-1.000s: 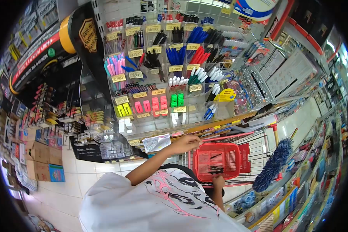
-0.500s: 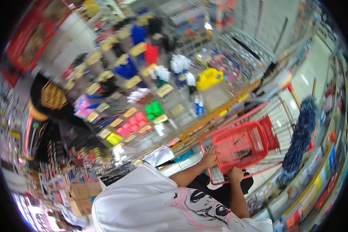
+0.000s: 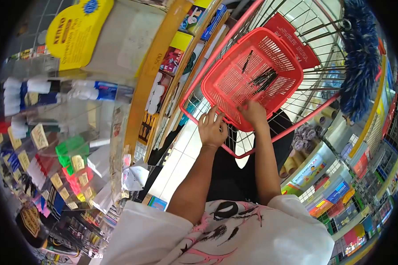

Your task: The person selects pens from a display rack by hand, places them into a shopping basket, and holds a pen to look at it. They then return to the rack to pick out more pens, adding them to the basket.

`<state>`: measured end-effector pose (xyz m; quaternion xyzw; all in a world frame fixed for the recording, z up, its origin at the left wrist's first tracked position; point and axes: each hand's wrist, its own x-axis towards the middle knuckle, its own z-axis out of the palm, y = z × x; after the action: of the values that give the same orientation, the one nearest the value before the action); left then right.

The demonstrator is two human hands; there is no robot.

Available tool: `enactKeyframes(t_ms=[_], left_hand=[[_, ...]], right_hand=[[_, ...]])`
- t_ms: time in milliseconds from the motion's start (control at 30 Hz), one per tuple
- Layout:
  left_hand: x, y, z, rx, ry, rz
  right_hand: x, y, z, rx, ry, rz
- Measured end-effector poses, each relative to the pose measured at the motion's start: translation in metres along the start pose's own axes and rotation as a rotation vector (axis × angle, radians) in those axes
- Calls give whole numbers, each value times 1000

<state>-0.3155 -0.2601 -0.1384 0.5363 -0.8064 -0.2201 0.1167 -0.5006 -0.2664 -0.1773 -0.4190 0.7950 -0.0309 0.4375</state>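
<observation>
A red plastic basket (image 3: pixel 292 90) with perforated walls sits in a wire shopping cart (image 3: pixel 311 37) with red rails. On its floor lies a bunch of slim dark sticks, like pens or pencils (image 3: pixel 264 80); another dark stick (image 3: pixel 247 62) is apart from them. My left hand (image 3: pixel 213 129) rests at the basket's near left rim, fingers spread and nothing in them. Over the near rim reaches my right hand (image 3: pixel 254 113), inside the basket and short of the bunch. Its fingers are loosely bent and slightly blurred, with no object visible in them.
At left runs a wood-edged display counter (image 3: pixel 151 62) with markers, price tags and a yellow sign (image 3: pixel 75 33). A blue shaggy duster (image 3: pixel 359 62) hangs by the cart's right side. Shelves of packaged goods (image 3: pixel 336 194) stand at right.
The view has turned and come closer to the cart. My right hand has gone from the basket's near rim into the basket. My left hand stays by the rim.
</observation>
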Motion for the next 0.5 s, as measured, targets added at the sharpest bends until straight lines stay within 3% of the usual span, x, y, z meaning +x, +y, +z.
enactKeyframes(t_ms=[200,267,300,367,400,467,500], left_hand=[[-2,0,3,5,-60,-15],[-1,1,1,-22,-59,-23],[0,1,1,-18,-39,-11],[1,1,0,-28,-27,-14],[1,0,1,-39,-20,-3],[1,-3,5,-44,-21,16],[2,-1,3,-40,-28,16]], right_hand=[[101,-34,-7,197,149,20],[148,-20,14,223,362,76],[169,-11,28,221,359,75],[203,10,62,126,613,49],[212,21,74,124,608,52],[224,39,91,156,389,119],[221,30,84,190,356,234]])
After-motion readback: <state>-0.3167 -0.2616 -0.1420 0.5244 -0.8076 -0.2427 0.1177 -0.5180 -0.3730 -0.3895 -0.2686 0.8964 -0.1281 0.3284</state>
